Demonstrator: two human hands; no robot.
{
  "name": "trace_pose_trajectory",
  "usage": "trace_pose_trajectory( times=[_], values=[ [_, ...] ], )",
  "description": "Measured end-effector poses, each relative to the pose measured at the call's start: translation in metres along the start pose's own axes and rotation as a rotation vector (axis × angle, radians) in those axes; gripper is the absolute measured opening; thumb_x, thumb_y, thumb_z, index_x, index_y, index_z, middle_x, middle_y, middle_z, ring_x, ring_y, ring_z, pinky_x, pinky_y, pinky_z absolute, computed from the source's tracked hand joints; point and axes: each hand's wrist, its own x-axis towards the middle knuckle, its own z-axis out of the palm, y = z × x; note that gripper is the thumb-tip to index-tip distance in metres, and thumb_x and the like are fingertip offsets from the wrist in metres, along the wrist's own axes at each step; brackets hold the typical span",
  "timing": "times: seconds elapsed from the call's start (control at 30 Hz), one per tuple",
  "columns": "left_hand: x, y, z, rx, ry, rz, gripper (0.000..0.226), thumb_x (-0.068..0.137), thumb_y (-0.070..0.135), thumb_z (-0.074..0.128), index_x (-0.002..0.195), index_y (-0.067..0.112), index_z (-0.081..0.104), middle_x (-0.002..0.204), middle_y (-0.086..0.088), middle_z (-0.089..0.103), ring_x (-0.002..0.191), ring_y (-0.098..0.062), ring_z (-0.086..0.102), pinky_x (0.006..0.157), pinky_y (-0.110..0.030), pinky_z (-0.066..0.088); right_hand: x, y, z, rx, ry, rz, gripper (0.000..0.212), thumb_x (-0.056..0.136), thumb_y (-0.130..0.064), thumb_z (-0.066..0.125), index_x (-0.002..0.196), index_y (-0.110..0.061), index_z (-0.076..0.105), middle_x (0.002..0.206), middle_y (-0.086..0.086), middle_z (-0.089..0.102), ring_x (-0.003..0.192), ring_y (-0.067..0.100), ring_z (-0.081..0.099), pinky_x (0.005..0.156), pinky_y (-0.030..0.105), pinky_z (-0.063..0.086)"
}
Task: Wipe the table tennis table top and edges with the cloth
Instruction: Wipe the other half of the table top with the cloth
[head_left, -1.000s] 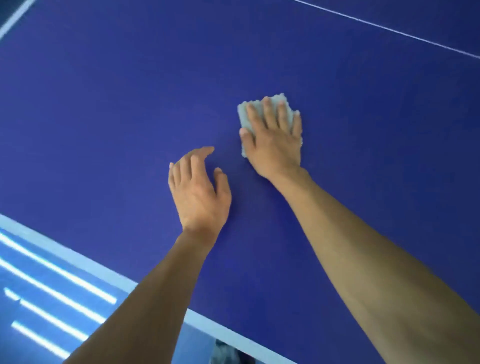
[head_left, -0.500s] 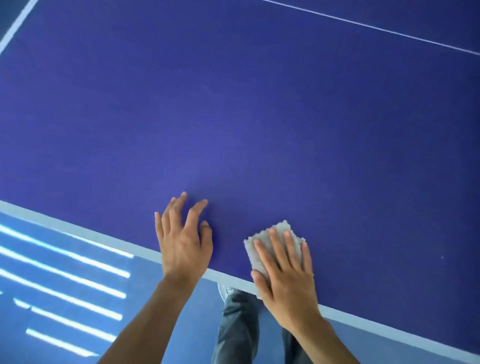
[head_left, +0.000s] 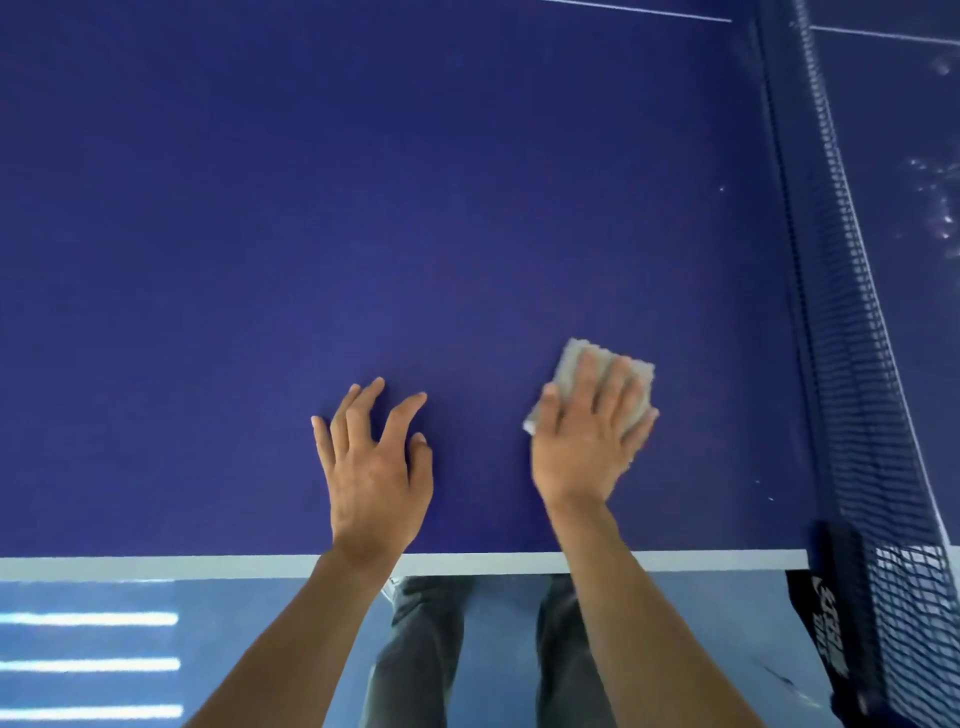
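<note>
Deep-blue table top (head_left: 363, 208) fills most of the view, and its white edge band (head_left: 156, 566) runs straight across at six o'clock. A small grey cloth (head_left: 570, 364) lies flat on the blue surface toward four o'clock from the middle of the view, near that edge but not on it. The right hand (head_left: 587, 447) lies palm-down on the cloth with its fingers straight and close together, pressing it to the table without curling round it. Cloth shows past the fingertips at twelve o'clock and beside the thumb at nine. The left hand (head_left: 371, 467) sits at nine o'clock of the right, apart from it. Its fingers are spread and slightly bent, it holds nothing, and whether the palm touches the table cannot be told. A dark net (head_left: 852, 312) runs down the three o'clock side to a black clamp (head_left: 831, 623) with white lettering at five o'clock. Below the edge are grey trouser legs (head_left: 415, 649) and a blue floor (head_left: 234, 623) with bright stripes (head_left: 88, 665) at eight o'clock.
</note>
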Motion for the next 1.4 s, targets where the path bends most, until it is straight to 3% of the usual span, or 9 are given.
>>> trace_pose_trajectory(
  times=[0.07,0.13,0.2,0.33,0.5,0.83,1.07,1.23,1.4],
  values=[
    [-0.004,0.015,0.012,0.015,0.001,0.001,0.041,0.095,0.019,0.052,0.133,0.019,0.067,0.15,-0.016,0.048,0.147,-0.037,0.037,0.124,-0.066,0.014,-0.016,-0.001,0.009,-0.075,-0.052,-0.428,0.063,0.109,-0.049,0.035,0.166,-0.026,0.024,0.173,0.012,0.017,0.161,0.036,0.009,0.128,0.063,0.005],
    [-0.004,0.031,0.024,0.047,0.013,-0.02,0.041,0.095,0.019,0.051,0.133,0.017,0.068,0.15,-0.018,0.048,0.147,-0.039,0.037,0.123,-0.067,0.012,-0.03,0.029,0.011,-0.087,-0.072,-0.643,0.062,0.109,-0.051,0.037,0.165,-0.028,0.027,0.173,0.01,0.019,0.161,0.034,0.011,0.126,0.063,0.014],
    [0.001,0.05,0.036,0.076,0.046,-0.045,0.041,0.096,0.019,0.051,0.133,0.016,0.068,0.15,-0.019,0.047,0.147,-0.04,0.037,0.123,-0.067,0.01,-0.039,0.082,0.004,-0.079,-0.047,-0.577,0.06,0.109,-0.053,0.036,0.164,-0.027,0.032,0.173,0.011,0.02,0.161,0.035,0.013,0.126,0.063,0.018],
    [0.009,0.072,0.057,0.149,0.058,-0.102,0.042,0.1,0.029,0.046,0.139,0.02,0.062,0.156,-0.016,0.04,0.151,-0.037,0.029,0.125,-0.064,0.005,-0.034,0.189,-0.028,-0.085,0.067,-0.092,0.062,0.108,-0.05,0.032,0.163,-0.02,0.035,0.169,0.024,0.022,0.156,0.045,0.022,0.123,0.068,0.02],
    [0.008,0.07,0.062,0.17,0.07,-0.111,0.044,0.099,0.033,0.043,0.139,0.023,0.058,0.157,-0.009,0.038,0.15,-0.034,0.028,0.126,-0.061,0.006,0.015,0.207,-0.043,0.025,0.13,0.172,0.064,0.108,-0.044,0.03,0.164,-0.013,0.028,0.169,0.03,0.016,0.158,0.047,0.013,0.121,0.071,0.019],
    [0.009,0.067,0.069,0.205,0.089,-0.128,0.045,0.098,0.036,0.039,0.139,0.027,0.056,0.157,-0.005,0.036,0.149,-0.032,0.027,0.127,-0.056,0.004,0.012,0.079,-0.003,-0.006,-0.073,-0.526,0.059,0.112,-0.042,0.031,0.167,-0.024,0.021,0.174,0.019,0.008,0.161,0.036,0.0,0.129,0.058,0.004],
    [0.011,0.068,0.068,0.213,0.078,-0.105,0.045,0.098,0.037,0.039,0.139,0.026,0.056,0.156,-0.007,0.036,0.148,-0.035,0.03,0.126,-0.059,0.006,0.043,0.18,-0.049,0.004,0.0,-0.055,0.06,0.11,-0.042,0.022,0.164,-0.017,0.031,0.171,0.023,0.018,0.159,0.042,0.012,0.127,0.065,0.011],
    [0.011,0.062,0.07,0.205,0.085,-0.094,0.044,0.099,0.036,0.038,0.139,0.027,0.056,0.156,-0.006,0.037,0.149,-0.032,0.029,0.126,-0.057,0.004,0.124,0.116,-0.045,0.123,0.099,0.186,0.058,0.111,-0.039,0.023,0.166,-0.02,0.025,0.172,0.021,0.014,0.161,0.038,0.004,0.127,0.063,0.004],
    [0.013,0.058,0.071,0.148,0.136,-0.1,0.047,0.102,0.03,0.037,0.145,0.017,0.048,0.153,-0.005,0.044,0.147,-0.031,0.035,0.126,-0.059,0.01,0.098,0.009,-0.005,-0.026,-0.072,-0.459,0.059,0.112,-0.042,0.022,0.167,-0.023,0.018,0.173,0.02,0.005,0.161,0.035,-0.005,0.128,0.059,-0.003]
  ],
)
